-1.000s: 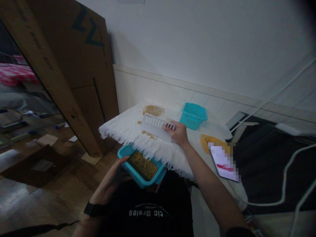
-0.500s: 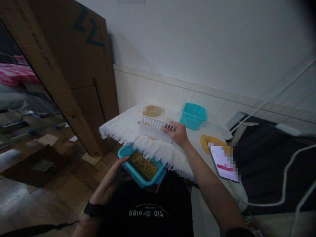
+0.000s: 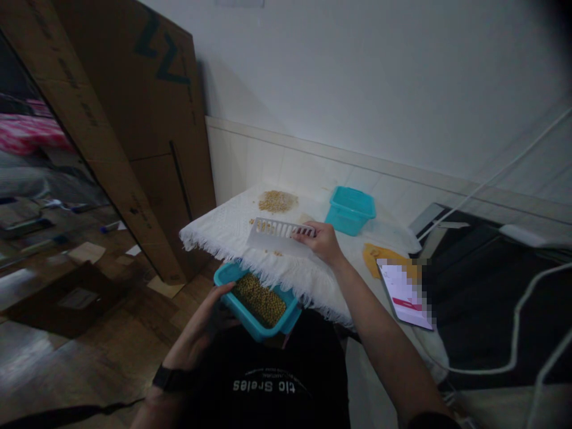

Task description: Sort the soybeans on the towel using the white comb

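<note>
My left hand (image 3: 210, 319) grips the left side of a turquoise plastic box (image 3: 245, 317) below the table's front edge, thumb over the rim. Many small yellowish beans (image 3: 263, 302) lie inside it. My right hand (image 3: 320, 241) is closed on the slotted edge of a white plastic divider (image 3: 279, 238), holding it tilted over the white fringed cloth (image 3: 223, 223). A few loose beans show through its slots and in front of it. Farther back on the cloth lies a spread pile of paler beans or grains (image 3: 277, 201).
A second turquoise box (image 3: 351, 210) stands at the back by the wall. On the right are a yellow-orange item (image 3: 370, 259), a phone or tablet with a lit screen (image 3: 402, 295) and white cables (image 3: 513, 322). A tall cardboard box (image 3: 165, 119) stands at left.
The white divider in my right hand has tipped over a little, its slotted edge now lower. My left hand and the box of beans have hardly moved.
</note>
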Available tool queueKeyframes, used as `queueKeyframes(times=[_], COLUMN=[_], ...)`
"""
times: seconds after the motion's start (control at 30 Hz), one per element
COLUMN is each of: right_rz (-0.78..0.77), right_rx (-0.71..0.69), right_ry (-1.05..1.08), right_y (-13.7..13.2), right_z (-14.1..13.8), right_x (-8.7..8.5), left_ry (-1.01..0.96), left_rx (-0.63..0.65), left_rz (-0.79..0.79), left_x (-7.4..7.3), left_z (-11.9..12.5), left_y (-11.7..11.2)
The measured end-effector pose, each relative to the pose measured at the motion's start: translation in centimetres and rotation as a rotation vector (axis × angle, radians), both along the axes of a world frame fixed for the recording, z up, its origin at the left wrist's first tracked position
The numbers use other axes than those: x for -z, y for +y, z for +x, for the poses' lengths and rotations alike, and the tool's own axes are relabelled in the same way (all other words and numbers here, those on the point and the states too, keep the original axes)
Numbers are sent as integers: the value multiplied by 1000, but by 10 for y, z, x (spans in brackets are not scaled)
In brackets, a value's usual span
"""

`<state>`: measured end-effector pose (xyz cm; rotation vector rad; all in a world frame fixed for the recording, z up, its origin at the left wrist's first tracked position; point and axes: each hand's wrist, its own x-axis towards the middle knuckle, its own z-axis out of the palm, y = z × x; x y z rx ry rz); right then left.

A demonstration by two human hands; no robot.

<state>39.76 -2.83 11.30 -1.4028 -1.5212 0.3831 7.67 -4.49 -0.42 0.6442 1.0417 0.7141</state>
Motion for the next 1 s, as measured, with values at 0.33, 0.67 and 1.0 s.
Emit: queueKeyframes(times=[0.33, 0.67, 1.0], right_rz=[7, 9, 12], right_rx=[-30, -11, -48], right_ry=[14, -50, -147], right_y=[0, -2, -18], right_z=[-3, -6, -17], right_x=[-1, -1, -4], left_ry=[-1, -12, -45], left_rx=[-5, -4, -47], left_rz=[1, -8, -23], left_x=[-5, -8, -9], left_z=[1, 2, 1], left_y=[-1, -2, -1])
